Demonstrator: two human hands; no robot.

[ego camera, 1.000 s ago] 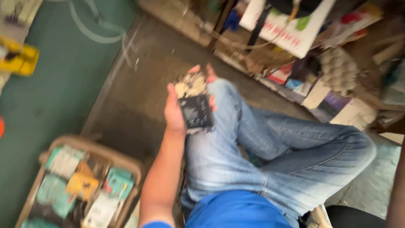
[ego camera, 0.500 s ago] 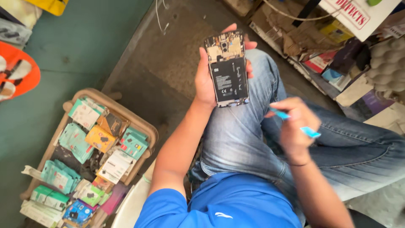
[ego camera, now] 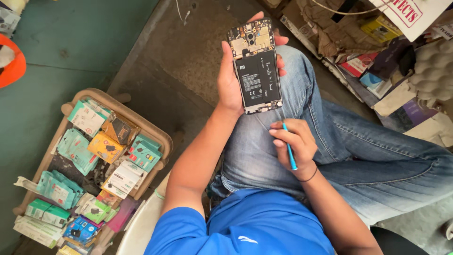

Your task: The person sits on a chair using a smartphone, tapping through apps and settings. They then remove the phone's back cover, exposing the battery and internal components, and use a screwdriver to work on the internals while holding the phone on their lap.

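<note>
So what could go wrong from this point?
The tool in the right hand points at the bottom edge of the open phone; a slip could gouge the bare board or battery. The left hand holds the phone unsupported above the knee, so it could drop onto the floor.

- The left hand (ego camera: 230,80) is raised above the left knee (ego camera: 302,89), palm turned up, fingers (ego camera: 279,60) curled round from the far side in a closed grip.
- The left forearm runs straight back from that knee toward the body.
- The right hand (ego camera: 295,146) sits nearer the body than the knee, fingers pinched shut, wrist bent.
</note>
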